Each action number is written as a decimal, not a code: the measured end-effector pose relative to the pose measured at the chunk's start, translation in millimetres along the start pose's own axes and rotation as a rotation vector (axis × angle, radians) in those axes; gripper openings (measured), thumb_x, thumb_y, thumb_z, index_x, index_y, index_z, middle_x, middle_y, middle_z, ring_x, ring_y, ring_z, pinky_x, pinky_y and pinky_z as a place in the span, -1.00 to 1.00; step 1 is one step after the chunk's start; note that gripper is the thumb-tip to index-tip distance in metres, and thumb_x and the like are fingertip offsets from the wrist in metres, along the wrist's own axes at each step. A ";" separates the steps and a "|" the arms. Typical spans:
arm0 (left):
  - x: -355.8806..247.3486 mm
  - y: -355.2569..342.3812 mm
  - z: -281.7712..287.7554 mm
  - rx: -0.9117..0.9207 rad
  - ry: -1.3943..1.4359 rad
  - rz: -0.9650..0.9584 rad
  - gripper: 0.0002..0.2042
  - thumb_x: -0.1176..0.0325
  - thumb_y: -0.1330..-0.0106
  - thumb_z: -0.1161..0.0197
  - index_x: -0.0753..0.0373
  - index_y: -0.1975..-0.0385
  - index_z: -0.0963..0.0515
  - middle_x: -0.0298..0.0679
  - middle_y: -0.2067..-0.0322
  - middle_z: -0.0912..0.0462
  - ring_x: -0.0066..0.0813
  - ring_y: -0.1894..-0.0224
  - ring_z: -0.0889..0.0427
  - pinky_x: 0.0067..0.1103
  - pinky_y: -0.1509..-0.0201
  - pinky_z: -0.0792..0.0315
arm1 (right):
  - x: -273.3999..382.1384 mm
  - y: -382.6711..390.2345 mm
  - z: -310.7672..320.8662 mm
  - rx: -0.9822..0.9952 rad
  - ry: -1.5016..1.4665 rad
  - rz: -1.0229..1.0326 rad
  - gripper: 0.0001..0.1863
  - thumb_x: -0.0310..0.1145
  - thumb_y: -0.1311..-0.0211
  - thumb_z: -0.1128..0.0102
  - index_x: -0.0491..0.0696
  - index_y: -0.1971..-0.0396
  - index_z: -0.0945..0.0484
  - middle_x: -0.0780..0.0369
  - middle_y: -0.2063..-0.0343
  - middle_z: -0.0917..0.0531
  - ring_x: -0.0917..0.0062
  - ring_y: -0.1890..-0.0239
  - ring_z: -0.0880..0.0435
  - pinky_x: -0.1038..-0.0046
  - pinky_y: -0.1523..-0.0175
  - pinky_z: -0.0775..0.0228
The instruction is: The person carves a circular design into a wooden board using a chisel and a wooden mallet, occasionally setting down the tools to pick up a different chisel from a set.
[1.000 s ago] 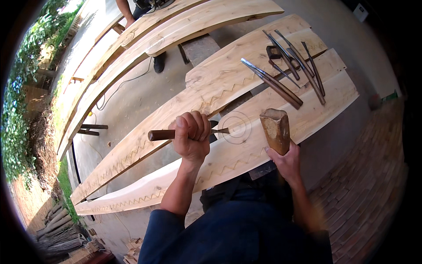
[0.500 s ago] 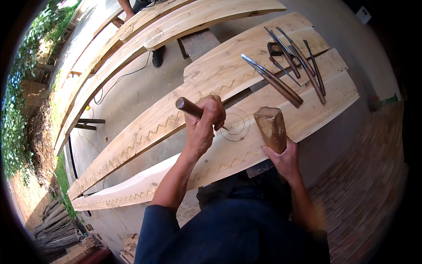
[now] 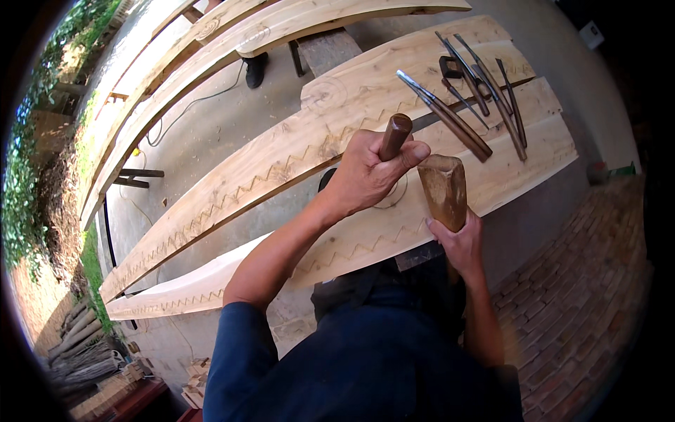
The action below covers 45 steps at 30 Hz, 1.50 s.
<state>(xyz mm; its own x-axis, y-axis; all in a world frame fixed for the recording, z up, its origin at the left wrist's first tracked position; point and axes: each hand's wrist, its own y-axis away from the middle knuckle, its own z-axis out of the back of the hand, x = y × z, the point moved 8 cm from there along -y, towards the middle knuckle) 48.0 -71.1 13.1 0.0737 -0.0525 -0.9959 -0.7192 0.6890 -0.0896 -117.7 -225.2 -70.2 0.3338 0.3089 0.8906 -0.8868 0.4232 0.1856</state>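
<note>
Head view: left hand (image 3: 367, 170) grips one handle (image 3: 395, 137), right hand (image 3: 461, 243) one mallet (image 3: 444, 191).

The left grip (image 3: 367, 173) holds a wooden handle (image 3: 396, 136), the right grip (image 3: 461, 243) a mallet (image 3: 444, 188).

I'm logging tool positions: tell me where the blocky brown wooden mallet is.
In the head view, the mallet is right of centre, held in the right hand and just right of the left hand.

The head fisheye looks steeply down and forward from behind and above the left hand (image 3: 369, 172) — its grip near, mid-frame. It takes in boards (image 3: 246, 169) beyond and left of the grip — far right, the dark rim is hard to read.
</note>
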 end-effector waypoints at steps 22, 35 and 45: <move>1.5 14.2 3.8 -0.044 0.010 -0.013 -0.45 -0.06 -0.56 -0.21 0.25 0.61 -0.37 -0.44 0.64 -0.31 -0.65 0.57 -0.20 -0.58 0.51 -0.11 | 82.3 -24.7 25.2 0.030 0.056 0.297 -0.63 -0.35 -0.07 -0.53 -0.20 0.16 -0.65 0.11 0.39 -0.77 0.44 0.33 -0.77 0.35 0.15 -0.59; 8.9 23.2 8.3 -0.040 0.064 -0.063 -0.41 -0.11 -0.59 -0.11 0.21 0.63 -0.30 -0.42 0.66 -0.25 -0.62 0.58 -0.12 -0.56 0.52 -0.02 | 205.9 -45.9 36.2 -0.042 0.093 0.690 -0.57 -0.35 -0.06 -0.53 -0.19 0.08 -0.62 0.10 0.35 -0.79 0.36 0.30 -0.84 0.33 0.09 -0.63; 29.7 56.0 31.8 -0.281 0.156 -0.150 -0.76 0.21 -0.59 -0.20 0.29 0.18 -0.52 -0.34 0.30 -0.53 -0.52 0.26 -0.46 -0.55 0.21 -0.35 | 311.9 -21.6 28.0 -0.130 0.045 1.267 -0.58 -0.43 0.06 -0.55 -0.11 0.15 -0.62 0.10 0.45 -0.77 0.25 0.37 -0.84 0.26 0.15 -0.72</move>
<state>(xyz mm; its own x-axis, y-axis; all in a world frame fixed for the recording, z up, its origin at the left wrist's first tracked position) 31.8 -11.1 -21.1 0.1023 -0.2624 -0.9595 -0.8720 0.4404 -0.2135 -3.4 -161.9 215.3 -0.7071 0.5838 0.3989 -0.5547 -0.1082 -0.8250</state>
